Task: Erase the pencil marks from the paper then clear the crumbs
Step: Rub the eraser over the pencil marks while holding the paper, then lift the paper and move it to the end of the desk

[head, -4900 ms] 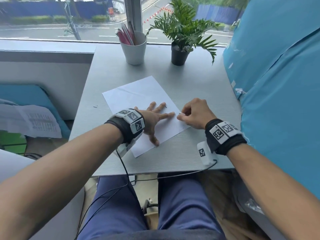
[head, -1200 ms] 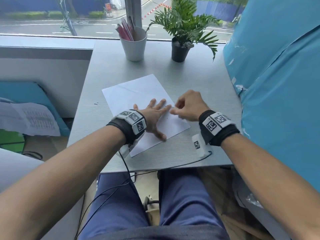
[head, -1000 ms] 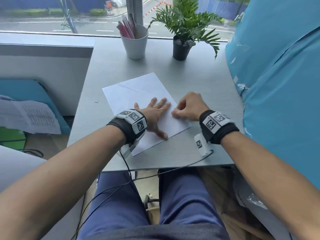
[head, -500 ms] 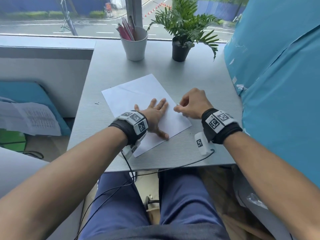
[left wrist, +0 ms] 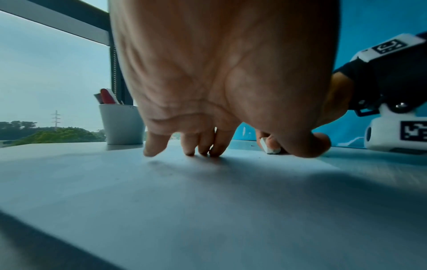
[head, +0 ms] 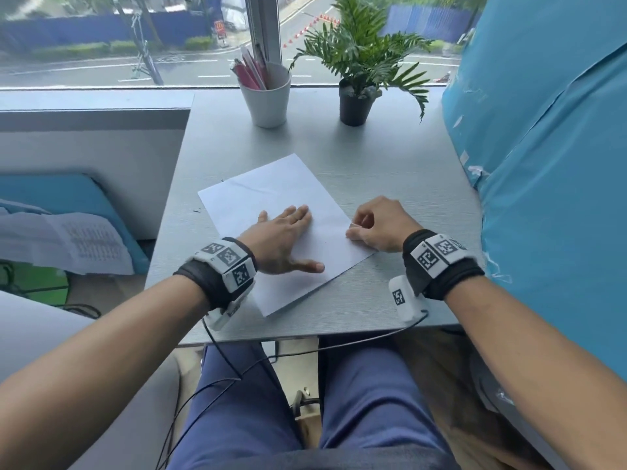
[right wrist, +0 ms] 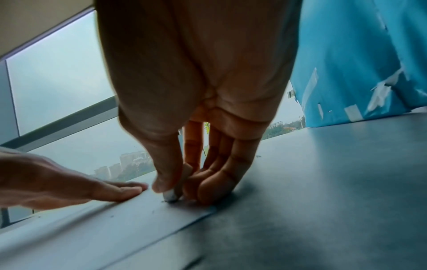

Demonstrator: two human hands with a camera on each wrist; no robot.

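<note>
Head view first, from my left: I am seeing a stack of printed sheets lying off the desk's left side. On the desk, toward the window, a white cup of pens is standing, and a potted plant is sitting to its right. The paper is lying at an angle in the middle of the desk. My left hand is pressing flat on it, fingers straight and spread, holding nothing, thumb stretched toward the sheet's near edge. Further right, my right hand is resting at the paper's right edge, its thumb and curled fingers pinching a small white eraser. In the right wrist view the eraser's tip is touching the paper just inside that edge, with a few dark crumbs lying on the sheet near it. I cannot make out any pencil marks on the paper. At far right, a blue covering is rising beside the desk.
</note>
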